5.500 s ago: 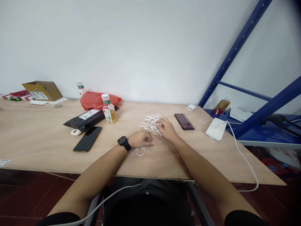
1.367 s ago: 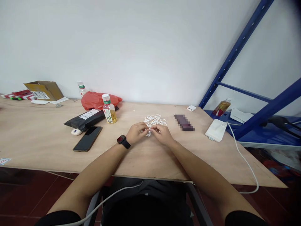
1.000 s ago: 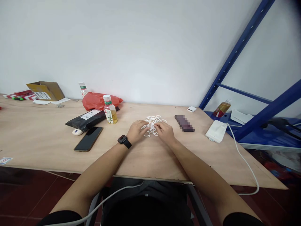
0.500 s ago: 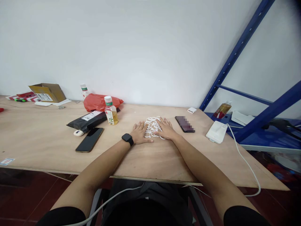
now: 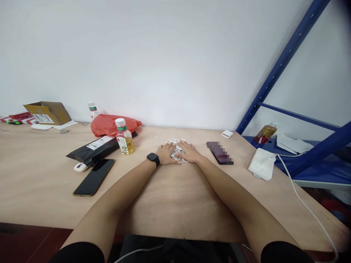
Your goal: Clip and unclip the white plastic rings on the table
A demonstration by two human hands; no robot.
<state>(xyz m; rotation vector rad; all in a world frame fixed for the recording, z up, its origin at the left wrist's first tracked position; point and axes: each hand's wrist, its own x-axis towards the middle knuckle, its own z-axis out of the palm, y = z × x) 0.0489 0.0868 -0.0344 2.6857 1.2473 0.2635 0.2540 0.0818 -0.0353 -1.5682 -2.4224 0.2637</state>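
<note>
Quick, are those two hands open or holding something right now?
Left hand: open, palm down at the left side of the white rings, not gripping.
Right hand: open, palm down over their right side, not gripping.

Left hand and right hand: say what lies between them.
In the head view, a bunch of white rings lies on the table between the left hand and the right hand.

Rings earlier lying apart on the near side of the white ring pile [image 5: 178,150] have left that spot. Left hand [image 5: 165,155] and right hand [image 5: 189,151], formerly pinching at the pile, now lie spread at its left and right, closer together, the pile bunched tighter.
</note>
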